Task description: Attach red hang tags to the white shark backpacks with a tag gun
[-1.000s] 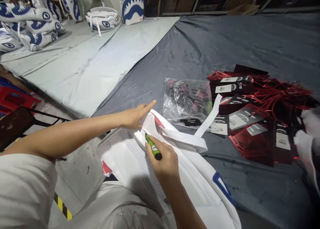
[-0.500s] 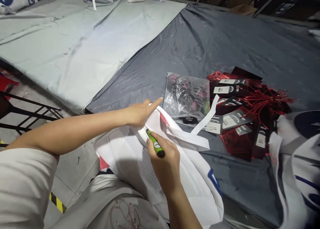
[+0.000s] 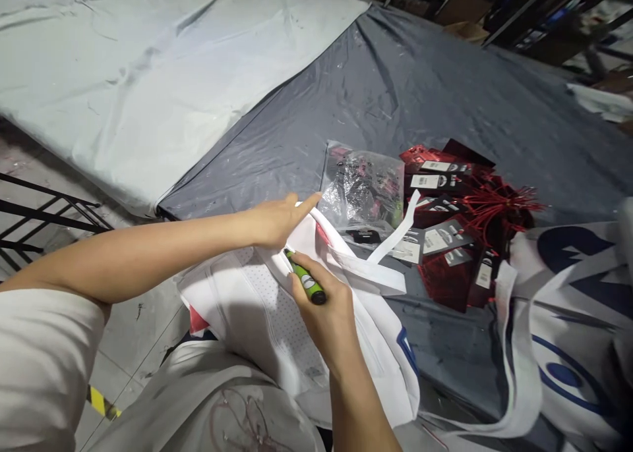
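A white bag (image 3: 257, 307) with a dotted mesh panel lies on my lap and the table's near edge. My left hand (image 3: 277, 220) presses on its top edge, index finger stretched out toward a clear plastic packet (image 3: 363, 188). My right hand (image 3: 324, 310) grips a green marker-like tool (image 3: 305, 281), its tip touching the bag's seam just below my left hand. A white strap (image 3: 395, 231) runs from the bag up over the packet.
Red and black hang tags with red strings (image 3: 459, 221) are piled right of the packet. Another white bag with blue print (image 3: 568, 307) lies at the right. The table has a dark grey sheet (image 3: 445, 96) and a pale grey sheet (image 3: 148, 76). A black metal frame (image 3: 44, 215) stands left.
The view has tilted down and right, bringing the blue-printed bag at the right into sight. Both hands stay on the white bag, the green tool still at the seam.
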{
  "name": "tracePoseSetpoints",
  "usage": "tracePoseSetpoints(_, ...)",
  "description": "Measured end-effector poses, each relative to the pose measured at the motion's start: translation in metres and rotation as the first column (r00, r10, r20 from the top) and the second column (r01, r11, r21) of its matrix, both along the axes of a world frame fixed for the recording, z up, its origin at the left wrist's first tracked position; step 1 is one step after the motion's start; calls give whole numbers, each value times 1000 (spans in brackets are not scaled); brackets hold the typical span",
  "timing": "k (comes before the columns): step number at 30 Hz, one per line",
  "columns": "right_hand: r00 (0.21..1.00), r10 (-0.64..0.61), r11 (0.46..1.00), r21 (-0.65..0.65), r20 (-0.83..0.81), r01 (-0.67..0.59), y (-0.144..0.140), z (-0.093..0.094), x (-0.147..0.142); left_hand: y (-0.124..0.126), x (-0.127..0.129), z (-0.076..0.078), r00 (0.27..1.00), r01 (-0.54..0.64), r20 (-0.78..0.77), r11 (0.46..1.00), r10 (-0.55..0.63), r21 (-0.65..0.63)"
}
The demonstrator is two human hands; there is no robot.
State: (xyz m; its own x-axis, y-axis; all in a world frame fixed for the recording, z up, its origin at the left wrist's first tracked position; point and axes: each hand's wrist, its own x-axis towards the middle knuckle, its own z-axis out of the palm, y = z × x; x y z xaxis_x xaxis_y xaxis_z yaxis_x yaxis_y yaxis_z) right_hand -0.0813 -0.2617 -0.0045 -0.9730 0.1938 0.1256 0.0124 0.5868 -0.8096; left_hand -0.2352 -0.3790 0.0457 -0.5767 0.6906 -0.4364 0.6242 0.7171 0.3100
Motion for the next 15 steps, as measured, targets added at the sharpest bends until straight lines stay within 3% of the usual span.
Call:
tracePoseSetpoints(6,997,-57,990,-128,45,62,0,0,3,-1,-1,-2,1000,19,-11,1000,-19,5)
tracePoseSetpoints(11,989,-149,986,-76,14,150,-6,-5,4,-1,-1,-4,1000,14,-6,1000,-14,6)
tracePoseSetpoints(15,997,-71,997,-7,-22,71,-4,-4,3,-2,0,-4,1000,18,-17,1000,-18,1)
